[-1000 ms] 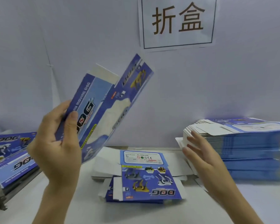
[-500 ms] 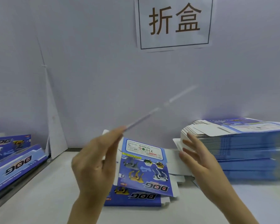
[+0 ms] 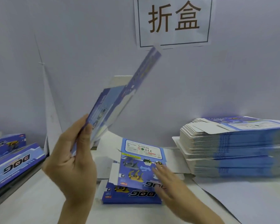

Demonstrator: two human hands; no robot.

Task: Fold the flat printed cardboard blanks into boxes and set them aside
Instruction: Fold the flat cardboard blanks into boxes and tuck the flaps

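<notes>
My left hand (image 3: pixel 71 160) grips the lower end of a flat blue printed blank (image 3: pixel 120 97), which is raised and slants up to the right, blurred. My right hand (image 3: pixel 170 186) lies with straight fingers on the top blank of a small pile of blue blanks (image 3: pixel 136 168) on the white table. A tall stack of flat blanks (image 3: pixel 236 147) stands at the right. Blue boxes marked DOG (image 3: pixel 14 160) lie at the left edge.
A white wall (image 3: pixel 217 86) closes the back, with a paper sign (image 3: pixel 174 21) bearing two characters. A white sheet (image 3: pixel 51 120) leans in the left corner. Bare white table (image 3: pixel 257 201) shows in front of the tall stack.
My left hand has turned the raised blank from edge-on so its printed face shows. My right hand has left the tall stack and come down onto the small pile.
</notes>
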